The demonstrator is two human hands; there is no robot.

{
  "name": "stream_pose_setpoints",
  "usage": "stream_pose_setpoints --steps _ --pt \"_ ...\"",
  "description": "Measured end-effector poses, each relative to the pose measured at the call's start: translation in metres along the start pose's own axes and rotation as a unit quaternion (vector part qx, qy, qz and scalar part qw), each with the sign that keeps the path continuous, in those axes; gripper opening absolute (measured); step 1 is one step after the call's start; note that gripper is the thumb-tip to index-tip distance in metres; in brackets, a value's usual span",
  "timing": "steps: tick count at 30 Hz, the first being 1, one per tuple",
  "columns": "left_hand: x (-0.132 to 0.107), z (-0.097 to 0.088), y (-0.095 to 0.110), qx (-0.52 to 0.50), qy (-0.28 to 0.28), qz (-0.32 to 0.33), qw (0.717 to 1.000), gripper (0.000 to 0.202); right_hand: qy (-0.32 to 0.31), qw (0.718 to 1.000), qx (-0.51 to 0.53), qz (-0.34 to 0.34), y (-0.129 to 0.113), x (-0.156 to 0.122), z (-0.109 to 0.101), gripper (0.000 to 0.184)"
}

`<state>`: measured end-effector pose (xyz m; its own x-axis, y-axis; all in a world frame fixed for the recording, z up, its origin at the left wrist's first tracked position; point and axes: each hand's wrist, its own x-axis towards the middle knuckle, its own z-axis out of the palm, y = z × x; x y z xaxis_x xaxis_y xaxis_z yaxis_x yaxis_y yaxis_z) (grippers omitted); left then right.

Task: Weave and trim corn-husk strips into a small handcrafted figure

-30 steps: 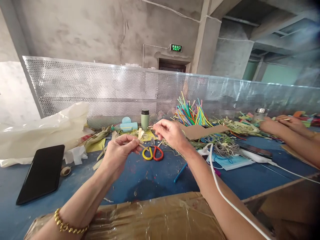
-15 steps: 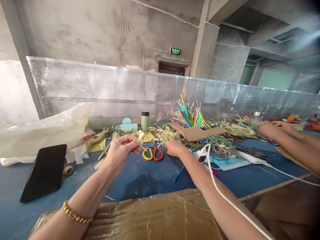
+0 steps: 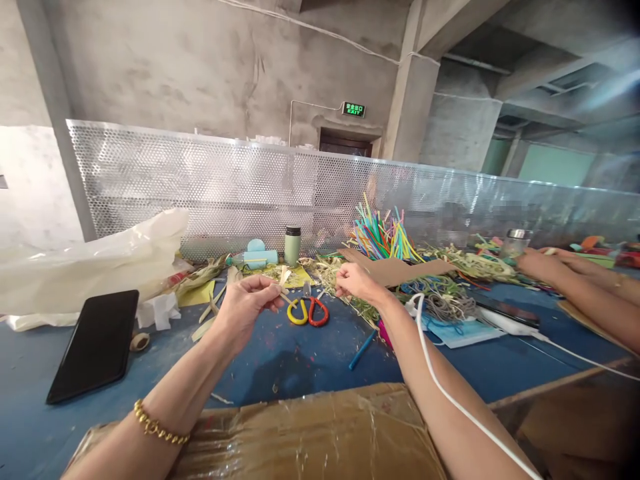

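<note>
Green bottle (image 3: 293,249), lidded (contents hidden); left hand (image 3: 246,303) pinching strip (image 3: 285,275)

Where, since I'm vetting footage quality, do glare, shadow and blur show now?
Head view: pale glare patches on the perforated panel; head view: a soft shadow on the blue table, nearer the camera than the scissors; head view: bluish haze softens the upper right, its corner dark.

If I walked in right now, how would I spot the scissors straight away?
Find the long perforated metal screen, then the blue tabletop in front of it. On that, between the person's left hand and right hand, lie the scissors. One looped handle is yellow, the other red, unlike the dull, straw-like scraps just beyond.
</note>
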<state>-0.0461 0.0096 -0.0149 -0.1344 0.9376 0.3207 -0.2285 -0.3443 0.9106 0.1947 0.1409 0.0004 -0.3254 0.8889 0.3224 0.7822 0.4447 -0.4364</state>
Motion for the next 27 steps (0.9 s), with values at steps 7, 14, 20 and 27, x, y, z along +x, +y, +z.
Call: stream_pose_setpoints --steps 7,14,20,27 --pt "0.000 -0.001 0.001 -0.017 -0.005 -0.015 1.000 0.020 -0.077 0.965 0.250 -0.030 -0.017 -0.009 0.000 0.004" --pt "-0.003 0.002 -0.003 -0.006 -0.059 -0.055 0.997 0.018 -0.131 0.930 0.330 -0.093 -0.043 -0.019 0.002 0.011" --pt "-0.005 0.003 -0.004 -0.003 -0.097 -0.068 0.993 0.015 -0.151 0.901 0.386 -0.131 -0.059 -0.028 0.003 0.015" --pt "-0.002 0.002 -0.004 -0.051 -0.059 -0.088 0.993 0.017 -0.130 0.902 0.391 -0.127 -0.064 -0.031 0.006 0.013"
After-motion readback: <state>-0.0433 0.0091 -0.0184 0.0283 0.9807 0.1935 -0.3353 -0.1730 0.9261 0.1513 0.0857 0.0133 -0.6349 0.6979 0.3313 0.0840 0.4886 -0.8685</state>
